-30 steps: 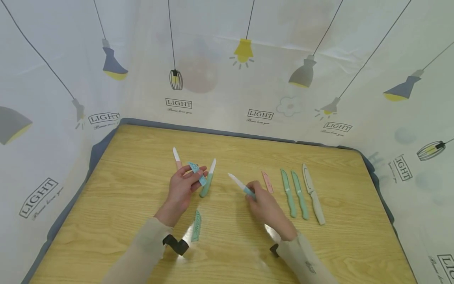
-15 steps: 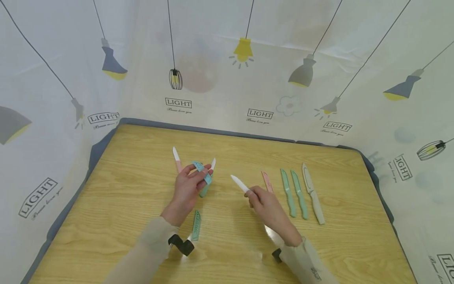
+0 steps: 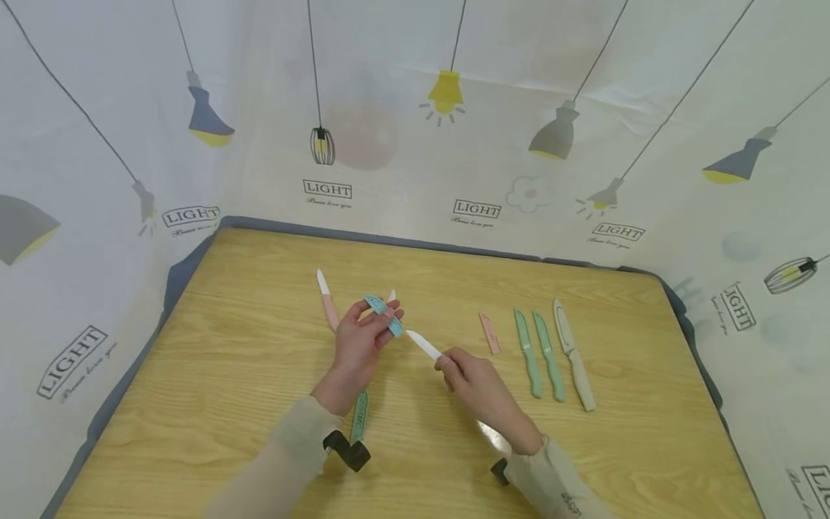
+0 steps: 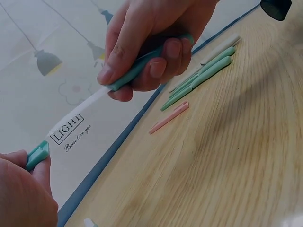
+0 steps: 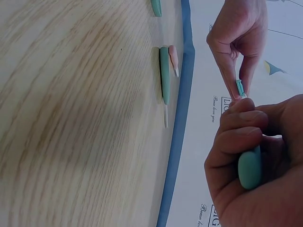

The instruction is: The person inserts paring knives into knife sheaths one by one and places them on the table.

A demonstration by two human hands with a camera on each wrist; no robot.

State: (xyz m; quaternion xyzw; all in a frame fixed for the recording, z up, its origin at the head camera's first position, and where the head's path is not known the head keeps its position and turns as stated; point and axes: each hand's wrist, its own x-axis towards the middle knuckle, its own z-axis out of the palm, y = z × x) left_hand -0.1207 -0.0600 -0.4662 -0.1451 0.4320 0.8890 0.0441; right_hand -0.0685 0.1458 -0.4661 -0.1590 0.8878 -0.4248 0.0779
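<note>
Right hand [image 3: 478, 380] grips the turquoise-handled white-bladed knife [image 3: 424, 345], tip pointing to 10 o'clock, just beside the 4:30 end of the flat light-blue plastic-looking sheath [image 3: 377, 305] pinched in the left hand [image 3: 357, 346], sheath long axis 10:30 to 4:30, tip contact unclear

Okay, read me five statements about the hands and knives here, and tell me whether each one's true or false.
1. The pink cover lies on the table. True.
2. The left hand holds the pink cover. False: it holds the blue cover.
3. The right hand grips a knife. True.
4. That knife's white blade is fully inside the blue cover. False: the blade shows outside it.
5. The pink-handled knife lies with its blade uncovered. True.
</note>
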